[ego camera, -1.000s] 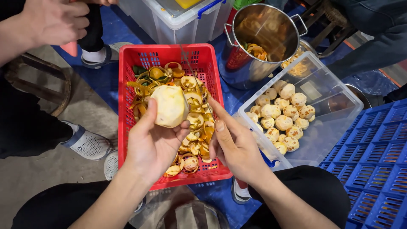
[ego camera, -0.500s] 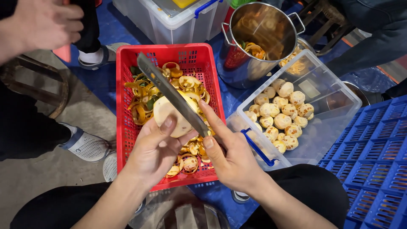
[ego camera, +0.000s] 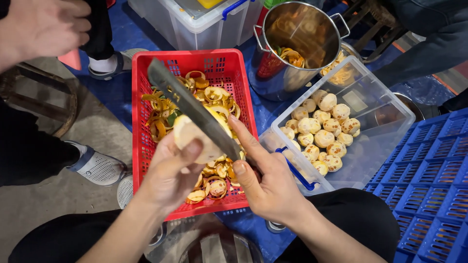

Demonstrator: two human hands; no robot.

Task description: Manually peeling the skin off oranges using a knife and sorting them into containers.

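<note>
Fruit (ego camera: 191, 140) sits in my left hand (ego camera: 168, 173), peeled and pale, with the fingers cupped under it and the thumb pressed over its near side, so that hand is closed around it. I see it held above the red basket (ego camera: 141, 146), over the heap of orange peels (ego camera: 214, 100) inside.

My right hand (ego camera: 268, 182) is wrapped round the handle of a knife (ego camera: 195, 109); the handle itself is hidden in the fist, and the index finger lies straight along the back of the blade. The long dark blade slants up and to the left from the hand, crossing over the top of the fruit and touching it, with its tip above the far left part of the basket.

Just right of the basket I see a clear bin (ego camera: 385, 112) holding a cluster of peeled fruits (ego camera: 321, 134), pale with brown specks, gathered toward its left half. A blue latch on the bin's near rim lies just beside my right hand. Beyond it stands a steel pot (ego camera: 297, 48) with some peel inside. A lidded clear tub (ego camera: 195, 24) stands beyond the basket. A blue crate (ego camera: 429, 190) fills the lower right.

At the upper left another person's hand (ego camera: 41, 27) is in view, well apart from mine, and a grey shoe (ego camera: 97, 165) rests on the floor left of the basket.
</note>
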